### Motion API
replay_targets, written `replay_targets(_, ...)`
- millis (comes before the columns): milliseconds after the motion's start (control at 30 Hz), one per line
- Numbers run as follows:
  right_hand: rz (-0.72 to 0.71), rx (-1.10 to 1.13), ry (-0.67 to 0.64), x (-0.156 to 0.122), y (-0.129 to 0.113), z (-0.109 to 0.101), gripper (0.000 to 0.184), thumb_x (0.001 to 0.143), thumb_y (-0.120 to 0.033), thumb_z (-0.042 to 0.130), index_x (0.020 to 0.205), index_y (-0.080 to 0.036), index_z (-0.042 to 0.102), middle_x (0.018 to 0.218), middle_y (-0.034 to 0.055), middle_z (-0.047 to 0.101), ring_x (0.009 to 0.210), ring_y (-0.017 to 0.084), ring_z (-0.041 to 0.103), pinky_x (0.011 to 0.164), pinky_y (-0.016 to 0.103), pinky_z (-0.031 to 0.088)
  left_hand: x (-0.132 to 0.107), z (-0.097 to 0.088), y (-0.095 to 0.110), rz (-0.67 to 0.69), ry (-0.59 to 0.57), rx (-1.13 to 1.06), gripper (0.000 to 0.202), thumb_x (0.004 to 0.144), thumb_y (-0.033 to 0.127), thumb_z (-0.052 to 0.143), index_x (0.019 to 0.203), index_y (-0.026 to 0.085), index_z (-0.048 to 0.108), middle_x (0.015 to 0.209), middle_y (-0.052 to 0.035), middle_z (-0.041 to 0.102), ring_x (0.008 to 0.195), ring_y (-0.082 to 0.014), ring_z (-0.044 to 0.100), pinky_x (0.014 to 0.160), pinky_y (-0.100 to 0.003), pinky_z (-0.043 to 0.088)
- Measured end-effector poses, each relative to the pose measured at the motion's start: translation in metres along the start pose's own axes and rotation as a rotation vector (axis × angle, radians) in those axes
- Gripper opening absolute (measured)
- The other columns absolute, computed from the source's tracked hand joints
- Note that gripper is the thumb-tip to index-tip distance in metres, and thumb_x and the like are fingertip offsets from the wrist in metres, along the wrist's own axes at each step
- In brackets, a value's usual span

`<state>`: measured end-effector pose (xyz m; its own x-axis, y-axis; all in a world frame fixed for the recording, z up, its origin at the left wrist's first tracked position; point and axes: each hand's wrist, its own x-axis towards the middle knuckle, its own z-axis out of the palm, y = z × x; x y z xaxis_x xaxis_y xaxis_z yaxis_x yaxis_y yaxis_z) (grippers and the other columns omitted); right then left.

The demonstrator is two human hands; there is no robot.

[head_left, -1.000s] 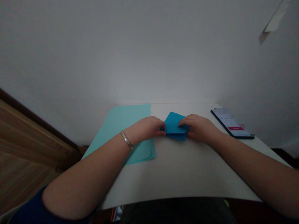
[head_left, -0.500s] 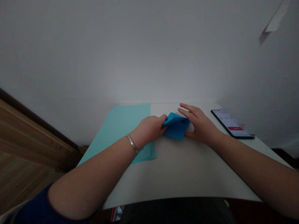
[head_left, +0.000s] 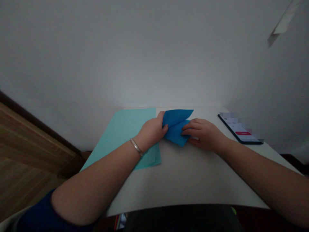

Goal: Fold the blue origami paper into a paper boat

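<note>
L grip (head_left: 154,130), R grip (head_left: 204,133) pinch blue ppr (head_left: 176,134); L arm (head_left: 98,178) pt-hides teal sheets (head_left: 127,127); phone (head_left: 238,129) R

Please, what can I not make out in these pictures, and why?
Head view:
Left end of the blue folded paper: hidden by the bare left hand.
Its right side: partly hidden by the bare right hand.
Text on the dark-edged flat phone: too small, partly pixelated.
Part of the pale teal paper sheets: hidden by the bare left forearm.
Top of the whitish strip: cut off by the picture's upper edge.
</note>
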<state>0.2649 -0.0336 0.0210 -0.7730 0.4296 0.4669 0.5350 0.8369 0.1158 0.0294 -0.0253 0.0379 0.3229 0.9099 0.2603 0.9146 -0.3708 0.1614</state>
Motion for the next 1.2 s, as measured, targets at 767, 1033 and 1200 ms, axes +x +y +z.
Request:
replay_targets(767,0.296,0.421,-0.31,0.0,0.01,-0.012,0.025,0.062,-0.005,0.055,0.079,-0.023,0.058,0.118,0.0015,0.067,0.107,0.022,0.061,0.091,0.036,0.047,-0.004,-0.006,-0.001,0.512,0.23,0.24,0.037,0.081,0.025,0.062,0.118,0.023,0.062,0.137,-0.008,0.052,0.14,-0.0379,0.023,0.113,-0.063,0.014)
replay_targets(1033,0.338,0.503,-0.407,0.001,0.014,-0.028,0.025,0.065,-0.006,0.054,0.08,-0.025,0.061,0.111,0.0001,0.069,0.102,0.021,0.062,0.084,0.032,0.049,-0.004,0.001,-0.001,0.622,-0.002,0.197,0.033,0.086,0.037,0.057,0.116,0.025,0.065,0.138,-0.0036,0.052,0.14,-0.0335,0.025,0.115,-0.056,0.014)
replay_targets(1200,0.376,0.523,-0.429,-0.002,0.016,-0.034,0.034,0.065,-0.01,0.055,0.092,-0.027,0.068,0.102,0.0012,0.071,0.091,0.023,0.065,0.08,0.035,0.05,-0.004,0.01,-0.005,0.582,-0.092,0.133,0.052,0.088,0.047,0.052,0.134,0.024,0.049,0.148,-0.0051,0.04,0.141,-0.034,0.021,0.114,-0.056,0.014)
